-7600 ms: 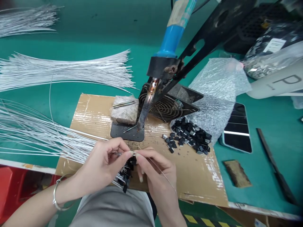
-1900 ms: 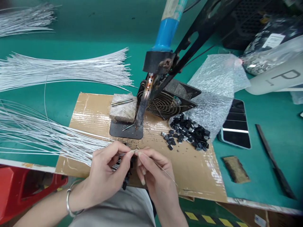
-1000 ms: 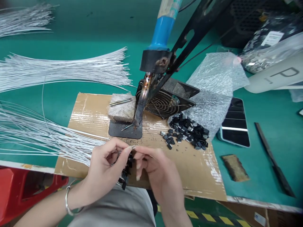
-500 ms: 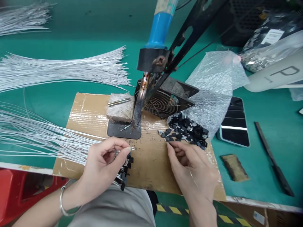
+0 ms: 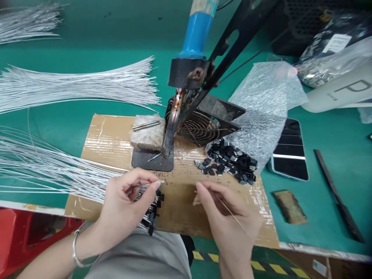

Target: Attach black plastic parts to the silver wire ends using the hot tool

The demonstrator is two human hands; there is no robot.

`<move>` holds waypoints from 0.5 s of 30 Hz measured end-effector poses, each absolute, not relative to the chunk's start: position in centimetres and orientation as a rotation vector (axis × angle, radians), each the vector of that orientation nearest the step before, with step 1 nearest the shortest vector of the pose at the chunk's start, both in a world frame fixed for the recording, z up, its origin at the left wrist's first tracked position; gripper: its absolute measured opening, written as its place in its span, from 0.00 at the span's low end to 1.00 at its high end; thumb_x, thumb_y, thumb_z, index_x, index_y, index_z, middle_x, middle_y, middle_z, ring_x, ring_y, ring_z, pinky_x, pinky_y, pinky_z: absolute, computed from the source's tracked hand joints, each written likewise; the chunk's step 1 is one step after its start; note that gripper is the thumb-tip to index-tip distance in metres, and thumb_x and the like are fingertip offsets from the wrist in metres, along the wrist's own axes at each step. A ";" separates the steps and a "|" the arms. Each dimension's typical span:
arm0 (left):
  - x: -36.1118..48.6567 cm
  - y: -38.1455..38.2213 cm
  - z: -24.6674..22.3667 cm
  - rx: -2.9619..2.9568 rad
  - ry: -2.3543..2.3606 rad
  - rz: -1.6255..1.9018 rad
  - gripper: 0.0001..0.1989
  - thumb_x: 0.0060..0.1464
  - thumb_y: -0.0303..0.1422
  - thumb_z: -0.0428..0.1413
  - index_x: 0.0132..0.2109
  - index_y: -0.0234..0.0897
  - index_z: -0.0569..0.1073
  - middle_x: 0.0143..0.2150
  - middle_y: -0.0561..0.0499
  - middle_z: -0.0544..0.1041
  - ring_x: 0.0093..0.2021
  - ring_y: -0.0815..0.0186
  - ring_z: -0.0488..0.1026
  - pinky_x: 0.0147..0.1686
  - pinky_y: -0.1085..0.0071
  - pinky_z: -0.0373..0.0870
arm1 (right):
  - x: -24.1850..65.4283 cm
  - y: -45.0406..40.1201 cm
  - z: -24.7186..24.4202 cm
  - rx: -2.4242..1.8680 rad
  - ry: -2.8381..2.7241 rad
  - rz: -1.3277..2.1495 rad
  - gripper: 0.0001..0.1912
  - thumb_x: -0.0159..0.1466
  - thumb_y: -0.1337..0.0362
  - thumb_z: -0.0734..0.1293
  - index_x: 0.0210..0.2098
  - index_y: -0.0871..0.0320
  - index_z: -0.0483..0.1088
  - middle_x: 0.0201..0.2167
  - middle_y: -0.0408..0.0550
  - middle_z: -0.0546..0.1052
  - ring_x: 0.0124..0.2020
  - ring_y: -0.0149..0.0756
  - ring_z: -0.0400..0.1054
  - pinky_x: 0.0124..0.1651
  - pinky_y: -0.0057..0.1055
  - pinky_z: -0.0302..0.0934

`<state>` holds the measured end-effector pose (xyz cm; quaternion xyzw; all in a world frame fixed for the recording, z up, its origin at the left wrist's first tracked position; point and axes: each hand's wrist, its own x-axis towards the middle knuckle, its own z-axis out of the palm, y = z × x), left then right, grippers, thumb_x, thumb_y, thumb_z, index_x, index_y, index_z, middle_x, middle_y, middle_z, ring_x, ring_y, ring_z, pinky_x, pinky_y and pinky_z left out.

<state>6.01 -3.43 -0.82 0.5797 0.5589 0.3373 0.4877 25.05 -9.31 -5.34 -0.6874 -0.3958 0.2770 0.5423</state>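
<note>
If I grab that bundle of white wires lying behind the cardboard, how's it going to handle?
The white wire bundle would probably bend: its strands curve gently. It may splay or shed strands, since its ends fan out and no tie shows.

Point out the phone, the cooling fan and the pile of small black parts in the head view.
phone (image 5: 290, 166): head view, on the lower part of its dark screen
cooling fan (image 5: 200, 126): head view, on its round wire grille
pile of small black parts (image 5: 245, 166): head view, on its right side
</note>
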 end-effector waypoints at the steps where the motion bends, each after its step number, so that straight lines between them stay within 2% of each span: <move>1: 6.0 -3.4 -0.7 1.411 1.365 0.815 0.06 0.58 0.30 0.61 0.34 0.38 0.82 0.26 0.52 0.81 0.19 0.73 0.62 0.18 0.76 0.56 | 24.6 -9.2 -5.0 -1.610 -0.911 0.715 0.03 0.63 0.65 0.77 0.32 0.53 0.82 0.24 0.41 0.80 0.22 0.29 0.73 0.27 0.22 0.71; 5: 6.0 -3.4 -0.3 1.387 1.379 0.791 0.06 0.58 0.31 0.61 0.33 0.37 0.81 0.25 0.52 0.80 0.19 0.73 0.61 0.18 0.76 0.54 | 23.0 -8.7 -4.1 -1.536 -0.873 0.886 0.04 0.64 0.67 0.75 0.35 0.50 0.84 0.26 0.40 0.80 0.23 0.27 0.73 0.28 0.21 0.70; 15: 5.3 -3.3 -1.0 1.215 1.311 0.749 0.05 0.59 0.32 0.62 0.34 0.36 0.80 0.24 0.55 0.75 0.24 0.73 0.65 0.24 0.79 0.59 | 21.7 -8.2 -4.4 -1.364 -0.777 1.120 0.04 0.63 0.65 0.77 0.34 0.49 0.84 0.23 0.37 0.80 0.20 0.22 0.72 0.26 0.13 0.68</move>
